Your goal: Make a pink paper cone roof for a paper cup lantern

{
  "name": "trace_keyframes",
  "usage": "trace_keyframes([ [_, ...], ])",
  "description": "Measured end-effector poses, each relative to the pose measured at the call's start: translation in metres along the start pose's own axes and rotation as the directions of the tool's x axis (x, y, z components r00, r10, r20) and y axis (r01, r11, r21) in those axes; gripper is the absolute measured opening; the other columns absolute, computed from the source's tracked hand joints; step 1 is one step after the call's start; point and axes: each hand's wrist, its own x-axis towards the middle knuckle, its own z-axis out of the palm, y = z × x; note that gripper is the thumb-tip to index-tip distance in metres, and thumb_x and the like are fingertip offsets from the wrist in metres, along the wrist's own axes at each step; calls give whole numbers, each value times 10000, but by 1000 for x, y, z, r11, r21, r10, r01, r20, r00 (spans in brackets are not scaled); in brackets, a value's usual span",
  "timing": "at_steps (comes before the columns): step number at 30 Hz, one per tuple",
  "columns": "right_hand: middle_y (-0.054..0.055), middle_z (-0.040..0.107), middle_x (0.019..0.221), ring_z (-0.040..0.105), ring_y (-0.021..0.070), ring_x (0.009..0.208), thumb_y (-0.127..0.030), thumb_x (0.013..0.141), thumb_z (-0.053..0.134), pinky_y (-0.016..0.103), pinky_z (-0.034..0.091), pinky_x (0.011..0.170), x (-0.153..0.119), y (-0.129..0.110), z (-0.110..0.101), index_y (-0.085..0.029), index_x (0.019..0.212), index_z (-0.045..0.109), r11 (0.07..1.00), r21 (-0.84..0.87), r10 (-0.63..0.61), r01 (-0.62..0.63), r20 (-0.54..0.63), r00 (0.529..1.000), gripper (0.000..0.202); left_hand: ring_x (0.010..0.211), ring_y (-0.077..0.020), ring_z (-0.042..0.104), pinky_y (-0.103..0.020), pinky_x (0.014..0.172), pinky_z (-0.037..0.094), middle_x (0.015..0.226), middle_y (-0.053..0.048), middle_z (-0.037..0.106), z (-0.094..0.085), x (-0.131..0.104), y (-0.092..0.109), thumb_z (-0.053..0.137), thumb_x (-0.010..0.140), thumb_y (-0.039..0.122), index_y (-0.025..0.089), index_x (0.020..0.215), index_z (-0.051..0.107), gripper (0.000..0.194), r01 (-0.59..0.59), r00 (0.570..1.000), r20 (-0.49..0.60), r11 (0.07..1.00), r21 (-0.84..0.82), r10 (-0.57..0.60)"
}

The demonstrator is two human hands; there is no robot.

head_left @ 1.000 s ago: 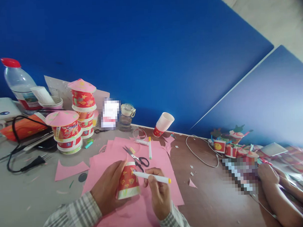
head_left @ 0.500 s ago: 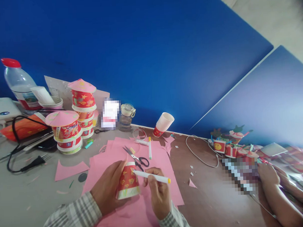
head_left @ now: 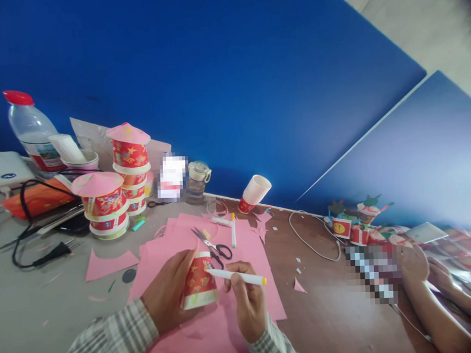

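My left hand [head_left: 170,289] is closed around the left side of a red paper cup [head_left: 200,281], which is upside down with its pale, green-marked rim at the bottom. Between the thumb and fingers of my right hand [head_left: 247,302] is a white marker pen [head_left: 239,276] with a yellow end. Its tip meets the cup's upper right side, or comes very close. Under both hands lie sheets of pink paper [head_left: 254,258]. Black-handled scissors [head_left: 210,244] lie open just behind the cup, and another marker [head_left: 233,230] rests on the paper.
At left stand two paper-cup towers [head_left: 105,204] with pink cone roofs, beside a plastic bottle [head_left: 36,132] and a black plug [head_left: 53,253]. Stacked paper cups [head_left: 253,194] and a lidded glass jar [head_left: 198,182] line the blue partition [head_left: 217,95]. Another person's arms [head_left: 432,288] rest at right.
The marker tip has shifted slightly down and left on the cup. My left hand and the cup look unmoved. The other person's hand at right has moved a little.
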Motion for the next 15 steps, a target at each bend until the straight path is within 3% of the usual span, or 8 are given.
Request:
trace_keyframes([
  [15,-37,547,503,532,143,437,-422,826,459,217,455,441,-1,0,-2,-201,785,609,1000,6,8,-8,27,1000,271,1041,-279,421,-429,844,448,1160,-102,463,0,0,0,639,504,563,221,1262,103,990,-5,1000,-9,1000,-3,5],
])
